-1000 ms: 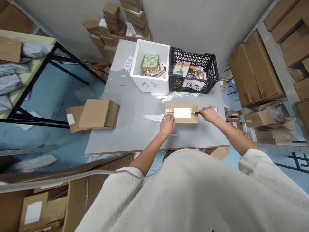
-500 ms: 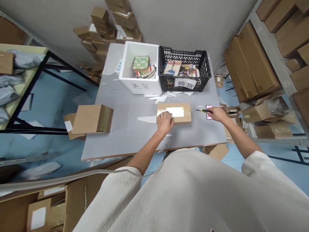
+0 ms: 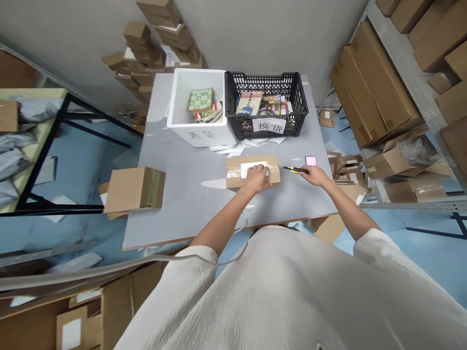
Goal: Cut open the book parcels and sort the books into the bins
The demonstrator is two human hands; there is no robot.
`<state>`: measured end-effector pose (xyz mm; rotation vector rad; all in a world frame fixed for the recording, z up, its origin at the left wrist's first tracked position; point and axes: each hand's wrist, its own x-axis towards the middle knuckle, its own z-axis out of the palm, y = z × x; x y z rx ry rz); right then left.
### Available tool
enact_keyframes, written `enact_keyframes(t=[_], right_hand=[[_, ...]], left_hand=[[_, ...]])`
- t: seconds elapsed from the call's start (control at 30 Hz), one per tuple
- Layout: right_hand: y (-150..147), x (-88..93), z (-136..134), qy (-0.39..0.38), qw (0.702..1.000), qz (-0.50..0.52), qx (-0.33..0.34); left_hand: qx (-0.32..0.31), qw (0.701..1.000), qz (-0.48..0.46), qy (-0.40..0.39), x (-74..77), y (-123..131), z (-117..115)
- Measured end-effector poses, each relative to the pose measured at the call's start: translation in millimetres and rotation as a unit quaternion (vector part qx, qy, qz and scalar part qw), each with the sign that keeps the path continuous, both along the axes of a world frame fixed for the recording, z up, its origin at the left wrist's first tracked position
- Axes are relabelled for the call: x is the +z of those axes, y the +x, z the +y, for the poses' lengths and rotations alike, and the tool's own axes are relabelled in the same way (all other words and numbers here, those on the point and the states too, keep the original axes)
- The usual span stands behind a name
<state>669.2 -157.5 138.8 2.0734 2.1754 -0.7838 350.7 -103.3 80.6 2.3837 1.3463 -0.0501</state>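
A flat taped cardboard parcel [image 3: 233,176] with a white label lies on the grey table [image 3: 182,194]. My left hand [image 3: 256,177] rests on top of it with fingers curled over the label. My right hand [image 3: 314,175] is just right of the parcel, fingers closed round a black and yellow utility knife [image 3: 295,169] whose tip points left toward the parcel's right end. A small pink card [image 3: 311,160] lies on the table just beyond that hand.
A white foam box [image 3: 182,131] and a black plastic crate [image 3: 233,126], both holding books, stand at the table's far side. A brown box [image 3: 133,187] overhangs the left edge. Stacked cartons fill shelves on the right and the floor.
The knife has left the parcel's right end and pulled away to the right. My left hand slid from the parcel's left end onto its label.
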Motion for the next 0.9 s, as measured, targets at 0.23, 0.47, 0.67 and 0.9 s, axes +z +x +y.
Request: enact_keyframes(t=[0.23, 0.47, 0.67, 0.9], right_hand=[[4, -9.0, 3, -0.010, 0.999, 0.034, -0.011], [-1, -15.2, 19, -0.001, 0.998, 0.063, 0.006], [-6, -23.1, 38, -0.018, 0.997, 0.056, 0.057], [-12, -25.8, 64, -0.043, 0.993, 0.005, 0.106]], left_hand=[[-0.010, 0.998, 0.055, -0.020, -0.2, 11, 8], [0.010, 0.999, 0.049, -0.017, -2.8, 12, 1], [0.014, 0.999, 0.030, -0.010, -3.3, 11, -5], [0.010, 1.000, 0.030, 0.001, -2.9, 8, -11]])
